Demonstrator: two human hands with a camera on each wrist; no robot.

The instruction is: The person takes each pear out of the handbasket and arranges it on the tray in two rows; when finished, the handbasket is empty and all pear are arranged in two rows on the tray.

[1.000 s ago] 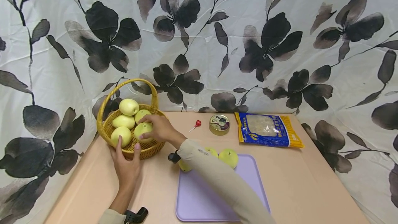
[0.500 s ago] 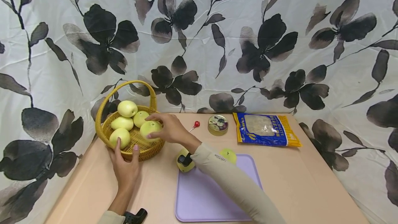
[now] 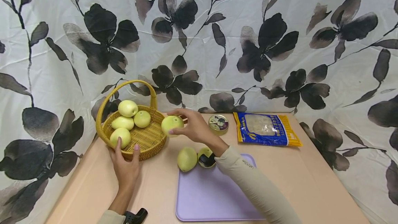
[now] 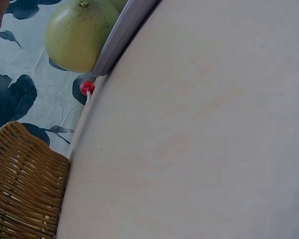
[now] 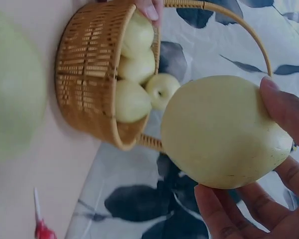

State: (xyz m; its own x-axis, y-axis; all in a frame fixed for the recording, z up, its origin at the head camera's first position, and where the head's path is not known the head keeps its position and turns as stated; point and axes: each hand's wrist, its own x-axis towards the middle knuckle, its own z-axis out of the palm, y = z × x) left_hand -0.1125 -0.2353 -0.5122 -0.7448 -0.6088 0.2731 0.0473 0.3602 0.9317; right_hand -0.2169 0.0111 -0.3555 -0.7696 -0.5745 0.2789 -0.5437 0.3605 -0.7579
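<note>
In the head view my right hand (image 3: 194, 125) holds a pale yellow-green pear (image 3: 172, 126) in the air, just right of the wicker basket (image 3: 148, 153). The right wrist view shows its thumb and fingertips spread around that pear (image 5: 224, 132). My left hand (image 3: 125, 165) grips the basket's near rim, thumb and a finger over the edge. Inside the basket several pears (image 3: 122, 123) lie toward the left and back, leaving bare weave at the right. Two pears (image 3: 187, 159) sit at the far left corner of the lilac tray (image 3: 214, 196), one partly covered by the black wrist camera (image 3: 207, 160).
Behind the tray, a round tin (image 3: 218, 123) and a blue and yellow food packet (image 3: 265, 129) lie near the table's back edge. A red lollipop (image 5: 44, 230) shows in the right wrist view. Floral cloth (image 3: 217, 44) hangs behind the table.
My right hand has lifted a pear out of the basket and carried it right, past the rim. The left hand stays on the basket.
</note>
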